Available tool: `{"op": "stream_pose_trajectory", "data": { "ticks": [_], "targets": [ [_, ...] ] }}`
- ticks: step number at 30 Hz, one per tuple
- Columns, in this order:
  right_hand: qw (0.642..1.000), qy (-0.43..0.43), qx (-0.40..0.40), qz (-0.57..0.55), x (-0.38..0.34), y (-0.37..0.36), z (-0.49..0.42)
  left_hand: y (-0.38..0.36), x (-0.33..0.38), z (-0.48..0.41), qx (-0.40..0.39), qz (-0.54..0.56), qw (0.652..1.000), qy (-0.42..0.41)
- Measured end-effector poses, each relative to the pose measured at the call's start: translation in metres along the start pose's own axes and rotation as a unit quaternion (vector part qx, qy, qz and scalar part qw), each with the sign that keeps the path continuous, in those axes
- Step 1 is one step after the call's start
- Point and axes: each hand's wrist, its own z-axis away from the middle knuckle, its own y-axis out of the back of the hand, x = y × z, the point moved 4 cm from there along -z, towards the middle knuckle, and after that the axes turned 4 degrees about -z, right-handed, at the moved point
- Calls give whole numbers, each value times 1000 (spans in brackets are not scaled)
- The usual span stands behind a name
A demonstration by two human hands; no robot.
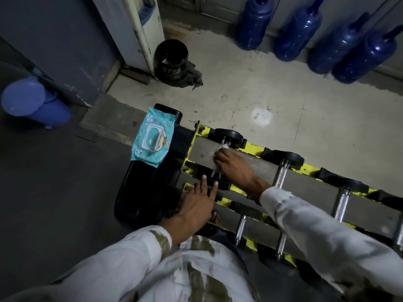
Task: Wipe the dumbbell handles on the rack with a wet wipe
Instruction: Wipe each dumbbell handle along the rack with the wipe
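Closest in, two pale sleeves are reaching forward over a yellow-and-black rack that is running off to the right. The left hand is lying flat on the near left corner of the rack. Its grip is open, with straight, slightly spread fingers resting on the dark end of a weight and holding nothing.

Just beyond it, the right hand is reaching across the upper row. Its grip is closing on a white wet wipe, with curled fingers pressing the wipe against the metal handle of the leftmost dumbbell. That dumbbell is lying across the rack's far left end, its black head resting on the far rail. More dumbbells are sitting in rows to the right, their handles shining.

Touching the rack's left end, a black bench is carrying a turquoise pack of wipes, which is lying flat with its lid shut.

The floor is showing pale and stained beyond the rack and dark grey on the left. A blue lidded bin is standing by a grey wall at far left. Farther back, a black bin is standing beside a crumpled rag and a white cabinet. Four dark blue water jugs are lining the back wall.
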Motion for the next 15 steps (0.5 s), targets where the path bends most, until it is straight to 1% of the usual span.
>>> {"op": "stream_pose_trajectory", "data": {
  "ticks": [1, 4, 5, 8, 9, 12, 15],
  "targets": [
    [1000, 15, -15, 18, 8, 1, -5, 0, 0, 0, -1, 0, 1000, 0],
    [999, -14, -28, 38, 28, 5, -20, 2, 3, 1, -2, -8, 1000, 1],
    [998, 0, -51, 36, 22, 3, -22, 4, 3, 1, -2, -9, 1000, 1],
    [986, 86, -138, 43, -2, -3, -29, 7, 4, 3, -3, -6, 1000, 6],
    [983, 90, -152, 52, -2, 1, -34, 7, 4, 3, 1, -5, 1000, 7],
    [979, 44, -179, 86, 3, 10, -50, 7, 5, 5, 17, -6, 1000, 8],
    [967, 33, -248, 53, -17, 1, -48, 7, 4, 8, 32, -7, 999, 15]
  ]
}}
